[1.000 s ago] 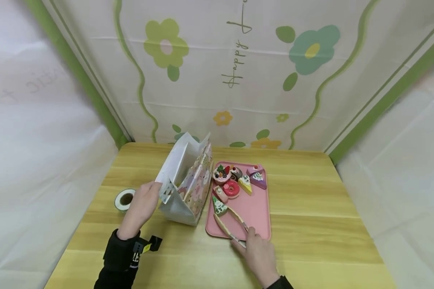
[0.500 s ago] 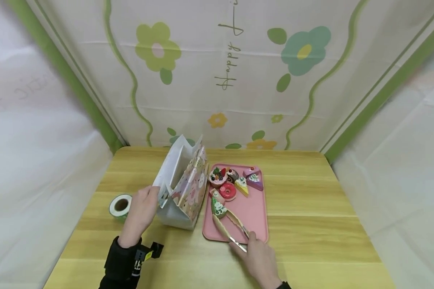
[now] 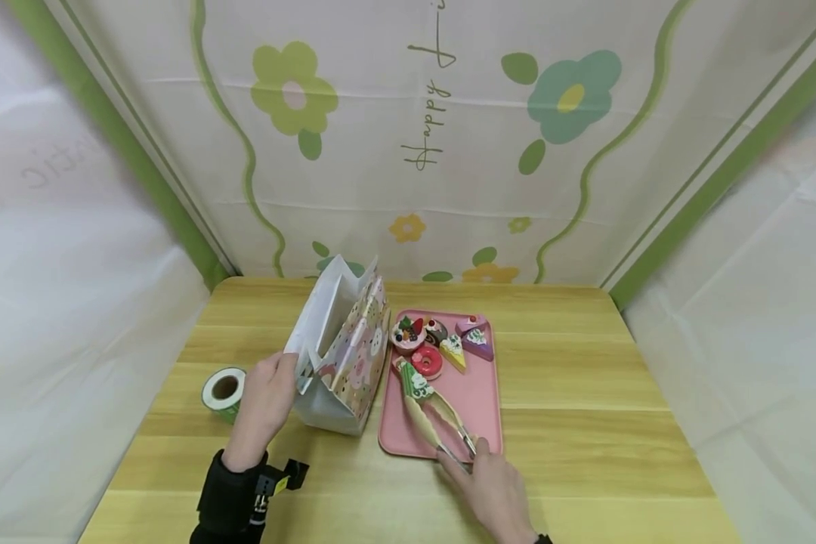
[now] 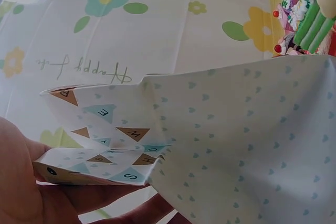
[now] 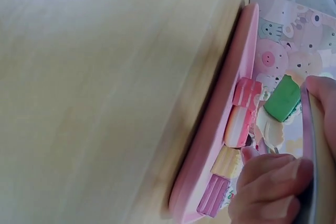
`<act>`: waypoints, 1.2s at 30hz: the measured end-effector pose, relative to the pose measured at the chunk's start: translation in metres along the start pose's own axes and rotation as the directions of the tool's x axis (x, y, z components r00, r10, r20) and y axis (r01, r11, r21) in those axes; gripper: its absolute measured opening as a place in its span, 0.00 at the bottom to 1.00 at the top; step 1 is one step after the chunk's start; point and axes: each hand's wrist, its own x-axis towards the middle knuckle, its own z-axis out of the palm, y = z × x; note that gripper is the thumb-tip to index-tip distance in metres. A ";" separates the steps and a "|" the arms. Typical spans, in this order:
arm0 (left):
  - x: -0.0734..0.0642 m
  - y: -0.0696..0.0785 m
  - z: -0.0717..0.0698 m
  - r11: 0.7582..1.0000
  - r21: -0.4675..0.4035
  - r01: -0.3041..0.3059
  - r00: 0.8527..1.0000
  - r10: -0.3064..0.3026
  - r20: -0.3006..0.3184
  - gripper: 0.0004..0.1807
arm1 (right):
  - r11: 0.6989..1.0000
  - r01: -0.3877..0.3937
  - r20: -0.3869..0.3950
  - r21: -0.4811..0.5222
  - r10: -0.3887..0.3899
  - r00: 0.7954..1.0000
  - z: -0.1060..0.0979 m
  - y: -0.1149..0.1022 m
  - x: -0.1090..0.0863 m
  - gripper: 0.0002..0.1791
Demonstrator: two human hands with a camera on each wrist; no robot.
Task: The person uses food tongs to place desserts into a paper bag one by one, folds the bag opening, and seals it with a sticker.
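My left hand pinches the near top edge of a patterned paper bag, which stands with its mouth open. In the left wrist view the thumb and fingers hold the folded side of the bag. My right hand grips a pair of tongs with cream-coloured tips. Between those tips is a green toy cake slice with white topping. The right wrist view shows the green slice above the level of the pink tray, near the bag's side.
Toy sweets crowd the tray's far half: a fruit-topped tart, a red doughnut, a yellow slice and a purple slice. A white-and-green roll stands left of the bag. A fabric screen backs the wooden table.
The tongs have brought the green slice up from the tray and slightly forward, so it now overlaps the small pink cake. The left hand keeps its hold on the bag. The head view shifted slightly.
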 end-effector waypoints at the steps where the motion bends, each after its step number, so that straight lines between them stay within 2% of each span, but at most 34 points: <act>1: 0.000 0.000 0.000 1.000 -0.002 0.001 1.000 -0.001 0.000 0.23 | 1.000 -0.006 0.005 0.009 0.006 1.000 -0.001 0.000 0.000 0.35; 10: -0.002 -0.001 -0.003 1.000 -0.003 0.002 1.000 -0.002 -0.026 0.25 | 0.999 -0.023 0.021 0.023 0.023 1.000 -0.014 -0.001 0.004 0.36; 21: -0.002 0.000 -0.001 1.000 0.000 0.004 0.999 -0.004 -0.040 0.23 | 0.993 -0.095 0.032 0.066 0.093 0.995 -0.032 -0.009 0.010 0.38; 36: -0.003 -0.001 0.002 1.000 -0.009 -0.018 0.998 0.018 -0.053 0.22 | 0.993 -0.060 -0.041 0.103 0.065 0.997 -0.058 -0.023 0.025 0.38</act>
